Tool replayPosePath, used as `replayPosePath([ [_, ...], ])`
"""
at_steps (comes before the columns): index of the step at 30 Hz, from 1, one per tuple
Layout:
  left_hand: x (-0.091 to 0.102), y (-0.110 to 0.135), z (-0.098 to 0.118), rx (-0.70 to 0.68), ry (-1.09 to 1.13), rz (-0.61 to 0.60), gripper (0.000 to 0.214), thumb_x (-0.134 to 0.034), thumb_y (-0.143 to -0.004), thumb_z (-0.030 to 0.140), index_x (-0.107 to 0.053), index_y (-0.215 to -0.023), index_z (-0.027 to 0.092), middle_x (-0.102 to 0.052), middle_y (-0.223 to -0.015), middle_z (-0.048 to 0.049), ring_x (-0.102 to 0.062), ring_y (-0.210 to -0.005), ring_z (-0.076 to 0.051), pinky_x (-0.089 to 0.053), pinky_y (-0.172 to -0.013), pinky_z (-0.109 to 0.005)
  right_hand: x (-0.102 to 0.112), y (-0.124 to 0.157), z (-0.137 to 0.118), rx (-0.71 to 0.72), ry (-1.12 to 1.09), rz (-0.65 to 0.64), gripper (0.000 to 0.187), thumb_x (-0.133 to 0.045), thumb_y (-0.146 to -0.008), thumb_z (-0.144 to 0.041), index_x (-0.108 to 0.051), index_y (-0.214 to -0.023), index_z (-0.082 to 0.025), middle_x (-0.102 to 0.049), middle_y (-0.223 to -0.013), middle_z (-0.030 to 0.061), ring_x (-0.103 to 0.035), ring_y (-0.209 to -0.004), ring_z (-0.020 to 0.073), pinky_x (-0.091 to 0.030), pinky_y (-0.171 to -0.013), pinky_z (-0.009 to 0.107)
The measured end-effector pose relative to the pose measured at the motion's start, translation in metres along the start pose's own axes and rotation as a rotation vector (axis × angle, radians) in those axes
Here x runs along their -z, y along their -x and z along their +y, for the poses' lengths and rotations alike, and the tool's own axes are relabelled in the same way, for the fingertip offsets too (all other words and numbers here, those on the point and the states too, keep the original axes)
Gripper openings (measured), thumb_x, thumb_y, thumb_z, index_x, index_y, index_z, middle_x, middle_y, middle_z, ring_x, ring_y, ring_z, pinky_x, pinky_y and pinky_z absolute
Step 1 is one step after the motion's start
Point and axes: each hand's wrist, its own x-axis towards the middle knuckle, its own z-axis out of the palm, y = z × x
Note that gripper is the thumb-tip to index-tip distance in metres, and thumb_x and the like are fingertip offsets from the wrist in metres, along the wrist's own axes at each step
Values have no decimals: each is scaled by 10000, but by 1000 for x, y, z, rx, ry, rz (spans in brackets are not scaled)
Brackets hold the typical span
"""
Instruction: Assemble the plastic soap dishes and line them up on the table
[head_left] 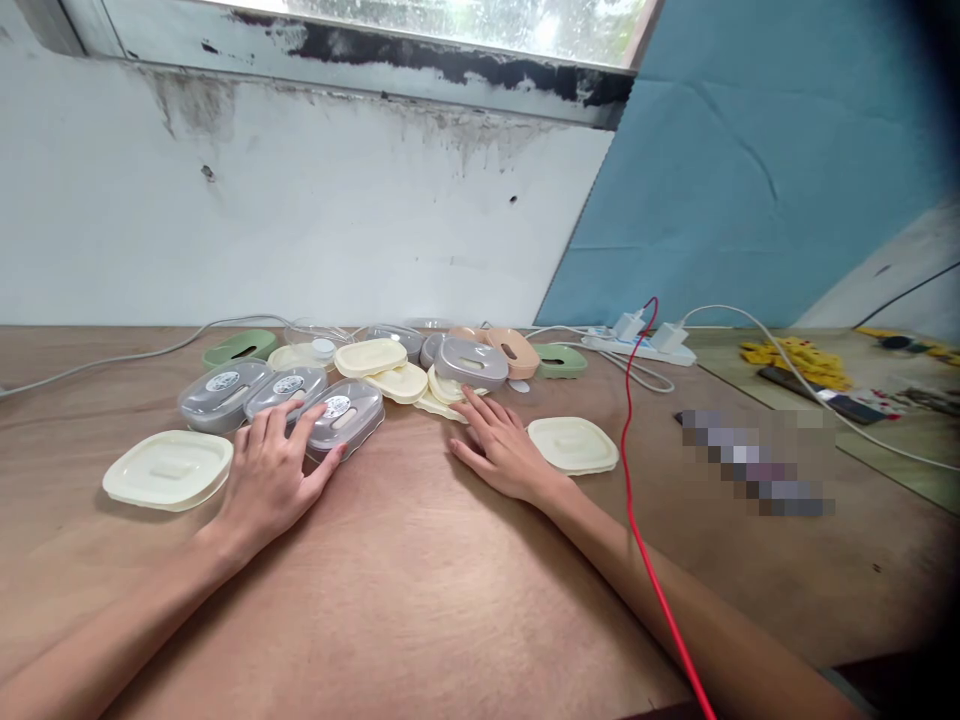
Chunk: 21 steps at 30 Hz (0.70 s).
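My left hand (pixel 274 465) is open, its fingertips touching a grey oval case with a clear cover and round white sticker (pixel 351 412). Two more stickered grey cases, one at the left (pixel 217 400) and one in the middle (pixel 289 388), sit beside it. My right hand (pixel 506 445) lies open, fingers spread, with its fingertips at the edge of a cream plastic piece (pixel 448 388) in the pile. Another cream oval piece (pixel 574 443) rests by my right wrist, and a larger-looking cream piece (pixel 169 468) is left of my left hand.
Behind are a green piece (pixel 240 347), orange pieces (pixel 515 352) and a clear-covered grey case (pixel 472 362). A white power strip (pixel 671 350) with cables stands at the back right. A red cable (pixel 637 520) crosses above my right forearm. A blurred-out object (pixel 750 465) lies at the right.
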Motion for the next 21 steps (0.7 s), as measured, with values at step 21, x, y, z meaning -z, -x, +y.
replayPosePath([
  [21, 2, -1, 1, 13, 14, -23, 580, -422, -1023, 560, -589, -1434, 187, -598, -1384, -207, -540, -1256, -410, -479, -945, -538, -1, -17, 13, -35, 64, 191, 342, -417, -1021, -162, -672, -1245, -206, -707, -1234, 112, -585, -1122, 301, -408, -956, 446],
])
